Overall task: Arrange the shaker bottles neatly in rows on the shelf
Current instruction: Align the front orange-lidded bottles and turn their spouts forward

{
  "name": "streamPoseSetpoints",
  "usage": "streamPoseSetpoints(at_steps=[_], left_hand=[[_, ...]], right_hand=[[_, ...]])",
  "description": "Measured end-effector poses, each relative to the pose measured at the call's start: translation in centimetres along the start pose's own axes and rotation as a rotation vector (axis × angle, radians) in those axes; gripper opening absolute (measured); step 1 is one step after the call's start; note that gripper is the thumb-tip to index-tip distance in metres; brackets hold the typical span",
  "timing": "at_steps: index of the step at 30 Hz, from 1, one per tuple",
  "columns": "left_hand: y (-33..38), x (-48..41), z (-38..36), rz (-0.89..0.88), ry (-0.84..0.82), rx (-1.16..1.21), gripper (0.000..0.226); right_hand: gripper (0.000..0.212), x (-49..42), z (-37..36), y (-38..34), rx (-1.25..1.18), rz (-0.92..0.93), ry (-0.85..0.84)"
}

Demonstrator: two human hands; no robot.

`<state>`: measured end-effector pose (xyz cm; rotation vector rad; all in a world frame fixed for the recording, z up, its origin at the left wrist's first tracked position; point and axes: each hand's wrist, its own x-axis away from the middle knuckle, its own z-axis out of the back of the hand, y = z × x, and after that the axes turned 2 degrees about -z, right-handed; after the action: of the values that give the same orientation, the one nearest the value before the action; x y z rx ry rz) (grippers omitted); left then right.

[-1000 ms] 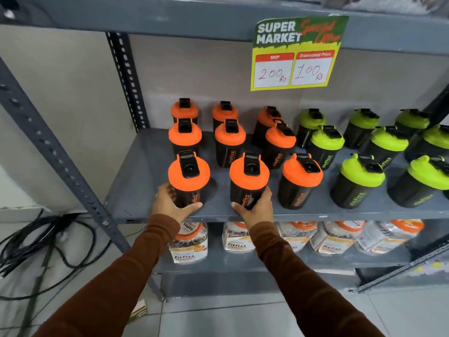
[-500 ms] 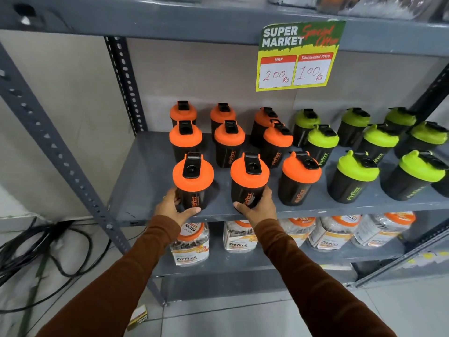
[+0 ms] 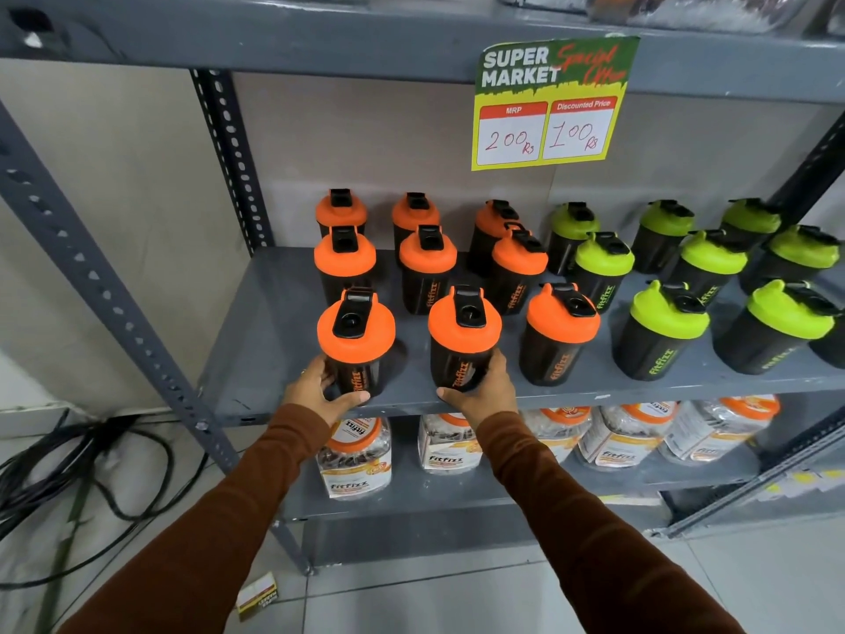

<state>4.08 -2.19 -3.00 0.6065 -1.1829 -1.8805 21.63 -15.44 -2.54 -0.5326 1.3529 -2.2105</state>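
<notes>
Two hands reach onto the grey shelf (image 3: 274,322), each wrapped around a black shaker bottle in the front row. The left hand (image 3: 315,391) has its fingers (image 3: 354,398) curled around the base of the leftmost orange-lidded bottle (image 3: 355,340), thumb across the front. The right hand (image 3: 480,388) grips the second orange-lidded bottle (image 3: 464,338) low on its body, fingers closed on its right side. Both bottles stand upright near the shelf's front edge, well apart from each other. Just to their right stands a third orange-lidded bottle (image 3: 560,334), then two green-lidded bottles (image 3: 665,329) in the same row. Behind them two more rows run back to the wall, orange lids on the left, green on the right. A price sign (image 3: 551,102) hangs from the shelf above. Clear jars (image 3: 354,455) sit on the lower shelf, and black cables (image 3: 68,469) lie on the floor at left.
</notes>
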Motion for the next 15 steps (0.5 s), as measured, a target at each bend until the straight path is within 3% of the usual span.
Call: streamPoseSetpoints(at_steps=[15], left_hand=[[0.13,-0.08,0.13,0.040,-0.013,0.025,0.070]], right_hand=[[0.081,0.39,-0.24,0.09,0.011,0.007,-0.022]])
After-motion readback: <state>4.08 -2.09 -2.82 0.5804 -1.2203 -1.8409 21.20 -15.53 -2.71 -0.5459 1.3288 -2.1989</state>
